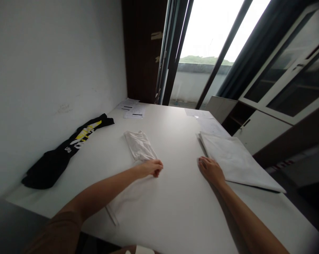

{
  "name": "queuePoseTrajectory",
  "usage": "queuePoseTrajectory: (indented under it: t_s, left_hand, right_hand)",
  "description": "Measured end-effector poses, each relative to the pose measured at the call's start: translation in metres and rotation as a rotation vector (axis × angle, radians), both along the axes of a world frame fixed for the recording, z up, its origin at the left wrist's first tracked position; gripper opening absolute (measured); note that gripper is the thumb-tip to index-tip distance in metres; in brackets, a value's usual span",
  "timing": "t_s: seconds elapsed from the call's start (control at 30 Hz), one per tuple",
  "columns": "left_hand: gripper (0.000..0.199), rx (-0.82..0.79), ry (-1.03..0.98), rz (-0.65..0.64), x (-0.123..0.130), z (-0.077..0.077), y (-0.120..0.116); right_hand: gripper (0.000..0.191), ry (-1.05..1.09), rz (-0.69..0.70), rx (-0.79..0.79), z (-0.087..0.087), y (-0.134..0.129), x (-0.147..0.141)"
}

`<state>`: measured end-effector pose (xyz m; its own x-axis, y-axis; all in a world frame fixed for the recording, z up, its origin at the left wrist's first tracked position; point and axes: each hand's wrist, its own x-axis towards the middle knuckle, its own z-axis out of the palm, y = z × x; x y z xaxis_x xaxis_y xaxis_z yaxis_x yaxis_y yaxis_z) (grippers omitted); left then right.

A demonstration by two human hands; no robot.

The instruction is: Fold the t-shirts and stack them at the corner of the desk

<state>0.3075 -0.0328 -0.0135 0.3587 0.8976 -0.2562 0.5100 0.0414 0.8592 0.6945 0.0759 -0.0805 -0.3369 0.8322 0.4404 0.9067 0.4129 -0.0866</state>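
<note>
A white garment [140, 145], thin and wrinkled, lies in a narrow folded strip left of the table's middle. Its paler lower part spreads toward me and blends with the tabletop. My left hand [152, 167] is closed in a pinch at the garment's right edge, with the forearm crossing over the cloth. On the right, my right hand [211, 170] lies palm down on the table with its fingers loosely extended. It rests beside the left edge of a flat white folded cloth or bag [241, 160]; whether it touches that edge I cannot tell.
A folded black garment [53, 164] with yellow and white print lies along the wall at left. Printed papers [134, 111] sit at the far left corner, and more sheets [198, 113] at the far right. The white table [175, 204] ends near my body; cabinets [270, 130] stand beyond its right side.
</note>
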Motion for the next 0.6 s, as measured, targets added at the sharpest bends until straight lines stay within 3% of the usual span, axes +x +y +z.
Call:
queuePoseTrajectory:
  t_s: [0.03,0.1,0.17,0.23,0.3,0.37,0.5,0.6]
  left_hand:
    - [0.017,0.002,-0.114,-0.124,0.017,0.003,-0.003]
    - [0.018,0.159,-0.197,-0.365,0.038,0.012,-0.004]
    - [0.019,0.419,-0.104,-0.451,0.036,0.018,0.004]
    - [0.019,0.612,0.121,-0.320,0.016,0.015,0.019]
    - [0.020,0.636,0.344,-0.119,-0.014,0.002,0.036]
    - [0.027,0.624,0.432,-0.012,-0.045,-0.017,0.051]
    - [0.044,0.644,0.571,0.054,-0.083,-0.046,0.073]
    - [0.050,0.605,0.615,0.043,-0.082,-0.052,0.091]
  right_hand:
    - [0.036,0.009,0.008,-0.006,0.000,-0.001,0.001]
    - [0.034,0.024,0.024,-0.014,0.002,-0.003,0.002]
    - [0.034,0.028,0.037,-0.021,0.004,-0.007,0.003]
    - [0.035,0.023,0.041,-0.026,0.006,-0.011,0.004]
    - [0.035,0.012,0.027,-0.029,0.006,-0.013,0.002]
    - [0.035,0.000,0.007,-0.036,0.005,-0.013,-0.003]
    - [0.042,-0.043,0.048,-0.096,0.000,-0.004,-0.038]
    - [0.048,-0.090,0.084,-0.171,-0.001,0.009,-0.085]
